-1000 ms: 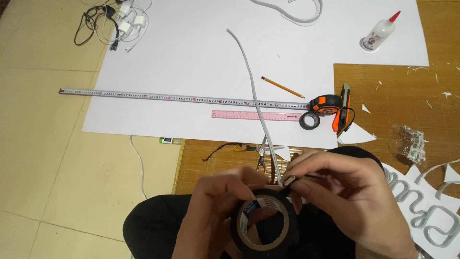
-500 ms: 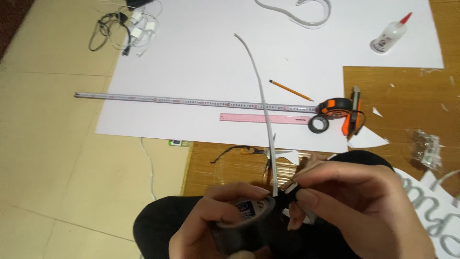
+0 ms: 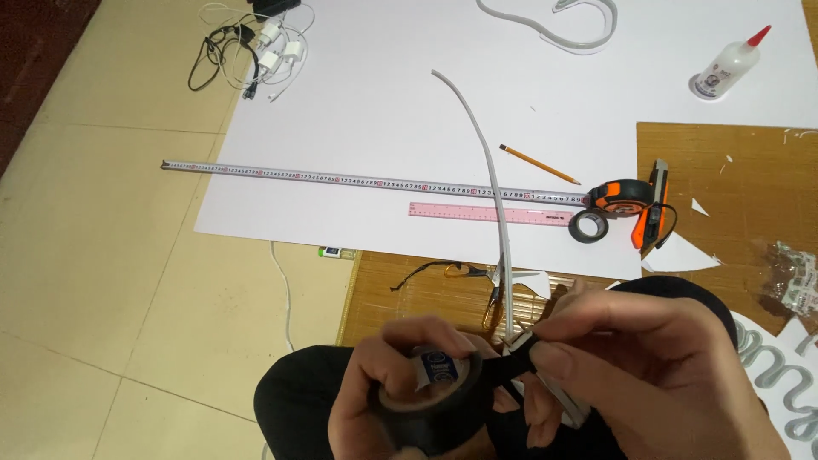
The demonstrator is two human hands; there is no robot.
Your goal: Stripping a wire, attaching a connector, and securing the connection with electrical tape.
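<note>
Left hand (image 3: 400,400): closed around a roll of black electrical tape (image 3: 426,405), held low in the frame above the lap. Right hand (image 3: 656,375): fingertips pinched on the tape's free black end, just right of the roll, pressing it against the near end of a long white strip (image 3: 486,170). Strip rises away from the hands, over a white sheet (image 3: 383,111). On the sheet: steel ruler (image 3: 341,181), pink ruler (image 3: 490,213), pencil (image 3: 538,163), small tape roll (image 3: 589,227), orange tape measure (image 3: 618,194), glue bottle (image 3: 724,66).
</note>
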